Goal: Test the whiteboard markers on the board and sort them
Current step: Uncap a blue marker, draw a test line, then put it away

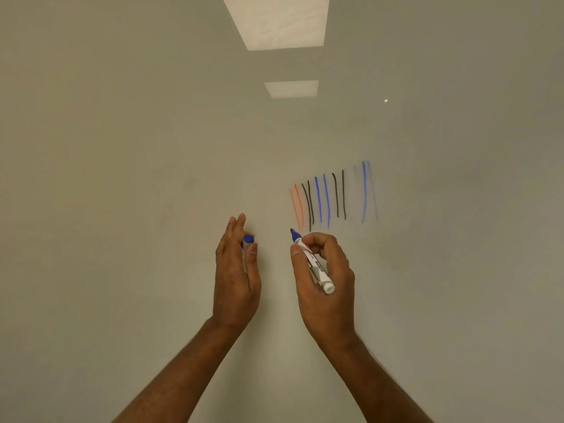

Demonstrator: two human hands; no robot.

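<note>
On my feed, the right hand (323,270) has the blue whiteboard marker (319,268) in a writing grip. Thumb and curled fingers wrap the white barrel, the uncapped blue tip sticks out up and to the left of the knuckles, and the white butt end pokes out below the palm. The tip points at the whiteboard (122,148); I can't tell from here whether it touches the surface.

Just above that grip and a little to its right runs a row of test strokes: two red lines (296,206) nearest the tip, then two black (310,206), two blue (323,199), two more black (340,195), and farthest right a blue one with paler blue lines (364,193) beside it.

The left hand (235,276) sits level with the right, a gap between them. Its fingers are nearly straight, and the thumb pinches the blue cap (248,239) against them, with the cap's round end facing me.

Far above both hands, two pale ceiling-light reflections (276,21) show on the glossy board.
</note>
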